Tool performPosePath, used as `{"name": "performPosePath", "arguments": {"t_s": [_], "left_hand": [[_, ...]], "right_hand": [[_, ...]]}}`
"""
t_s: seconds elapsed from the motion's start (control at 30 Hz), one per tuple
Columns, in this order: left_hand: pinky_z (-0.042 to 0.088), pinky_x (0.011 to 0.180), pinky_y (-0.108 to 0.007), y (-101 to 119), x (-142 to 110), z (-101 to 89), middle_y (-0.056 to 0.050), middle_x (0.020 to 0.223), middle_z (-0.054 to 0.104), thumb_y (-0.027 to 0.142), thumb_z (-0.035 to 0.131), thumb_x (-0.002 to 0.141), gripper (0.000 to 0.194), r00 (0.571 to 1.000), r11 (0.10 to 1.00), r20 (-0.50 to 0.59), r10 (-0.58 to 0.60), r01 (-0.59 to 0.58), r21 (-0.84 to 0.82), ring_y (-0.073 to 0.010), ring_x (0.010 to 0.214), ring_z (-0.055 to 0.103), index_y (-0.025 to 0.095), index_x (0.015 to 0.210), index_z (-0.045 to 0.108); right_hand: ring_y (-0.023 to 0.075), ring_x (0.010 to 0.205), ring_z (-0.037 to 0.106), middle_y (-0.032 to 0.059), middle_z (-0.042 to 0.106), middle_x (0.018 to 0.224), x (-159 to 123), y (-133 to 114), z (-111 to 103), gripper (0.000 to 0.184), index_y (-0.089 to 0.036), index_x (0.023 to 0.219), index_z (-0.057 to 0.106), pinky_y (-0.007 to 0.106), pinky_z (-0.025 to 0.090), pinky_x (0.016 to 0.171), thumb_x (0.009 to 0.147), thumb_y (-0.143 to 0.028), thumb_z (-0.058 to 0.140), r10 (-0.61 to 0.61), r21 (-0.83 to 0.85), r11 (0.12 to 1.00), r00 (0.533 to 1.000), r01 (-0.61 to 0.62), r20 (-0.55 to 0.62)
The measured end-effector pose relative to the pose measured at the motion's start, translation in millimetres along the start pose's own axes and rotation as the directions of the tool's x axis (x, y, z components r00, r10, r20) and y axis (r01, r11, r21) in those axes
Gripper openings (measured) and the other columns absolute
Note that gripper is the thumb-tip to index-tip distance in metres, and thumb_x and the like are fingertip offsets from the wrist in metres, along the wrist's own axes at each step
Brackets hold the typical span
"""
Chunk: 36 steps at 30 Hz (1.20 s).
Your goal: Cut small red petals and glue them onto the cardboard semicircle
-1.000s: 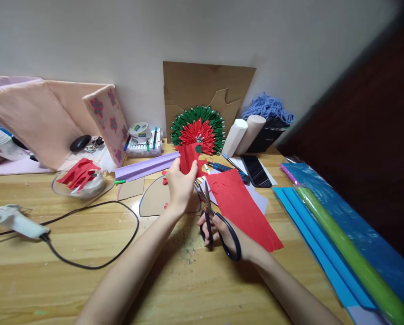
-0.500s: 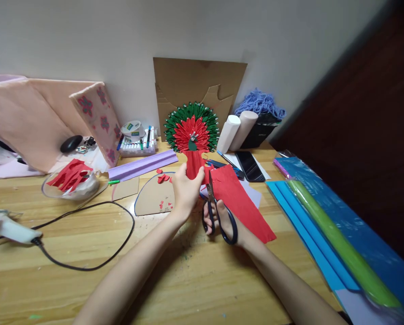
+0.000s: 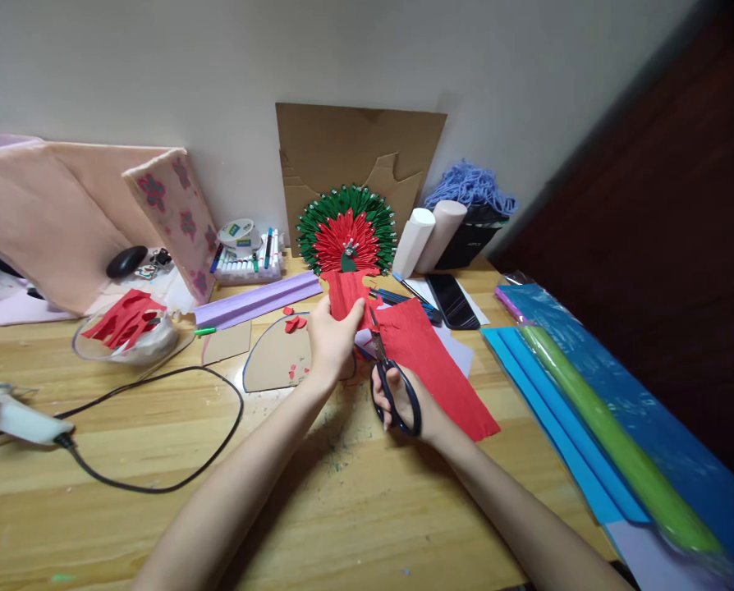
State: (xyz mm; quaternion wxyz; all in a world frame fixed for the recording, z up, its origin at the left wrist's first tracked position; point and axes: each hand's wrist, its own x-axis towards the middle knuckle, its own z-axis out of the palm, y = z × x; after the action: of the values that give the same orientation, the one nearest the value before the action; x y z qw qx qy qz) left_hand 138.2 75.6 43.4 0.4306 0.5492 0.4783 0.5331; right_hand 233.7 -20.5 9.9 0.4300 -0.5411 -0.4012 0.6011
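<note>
My left hand pinches a piece of red crepe paper with notched edges, holding it up above the table. Dark-handled scissors are in my right hand, fingers through the loops. Their blades point up at the right edge of the red piece and look nearly closed. Beneath and to the right lies a larger red crepe paper sheet. Left of my hands, small red scraps rest on a half-round cardboard piece with a blue outline.
A glue gun with a looping black cord lies left, near a bowl of red strips. Behind my hands stands a green and red peacock craft against cardboard. A phone and rolled blue and green sheets are right.
The scissor blades have closed, and their handles have come together. My left hand has shifted slightly left with the red piece, and my right hand slightly left too.
</note>
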Motion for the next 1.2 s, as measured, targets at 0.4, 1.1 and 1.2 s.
{"name": "performPosePath", "arguments": {"t_s": [0.4,1.1,1.2], "left_hand": [[0.047,0.063,-0.026,-2,-4,3.3,-0.008,0.084,0.071,0.034,0.065,0.07,0.027,0.995,1.0,0.103,-0.016,0.016,0.005,-0.0196,0.073,0.065,0.011,0.084,0.065],[0.041,0.053,-0.023,-3,-3,2.9,-0.006,0.068,0.068,0.034,0.067,0.064,0.025,0.962,0.981,0.189,-0.195,0.189,0.053,-0.0158,0.058,0.058,0.01,0.07,0.067],[0.041,0.052,-0.023,-3,-4,3.6,-0.005,0.065,0.067,0.034,0.068,0.063,0.024,0.953,0.977,0.218,-0.212,0.214,0.011,-0.0142,0.055,0.056,0.01,0.067,0.067]], "right_hand": [[0.0074,0.029,0.042,-0.0087,0.041,0.039,6,2,-3,0.075,-0.019,0.063,0.043,0.02,0.037,0.031,0.042,-0.091,0.042,0.019,0.043,0.999,0.999,-0.017,-0.049],[0.0076,0.03,0.044,-0.0085,0.042,0.04,13,14,-9,0.074,-0.018,0.068,0.044,0.019,0.039,0.032,0.054,-0.09,0.032,-0.008,0.031,0.999,0.998,0.01,-0.058],[0.0081,0.029,0.044,-0.0086,0.041,0.04,15,13,-10,0.071,-0.019,0.066,0.042,0.02,0.039,0.031,0.055,-0.089,0.035,-0.012,0.036,0.999,0.996,0.015,-0.092]]}}
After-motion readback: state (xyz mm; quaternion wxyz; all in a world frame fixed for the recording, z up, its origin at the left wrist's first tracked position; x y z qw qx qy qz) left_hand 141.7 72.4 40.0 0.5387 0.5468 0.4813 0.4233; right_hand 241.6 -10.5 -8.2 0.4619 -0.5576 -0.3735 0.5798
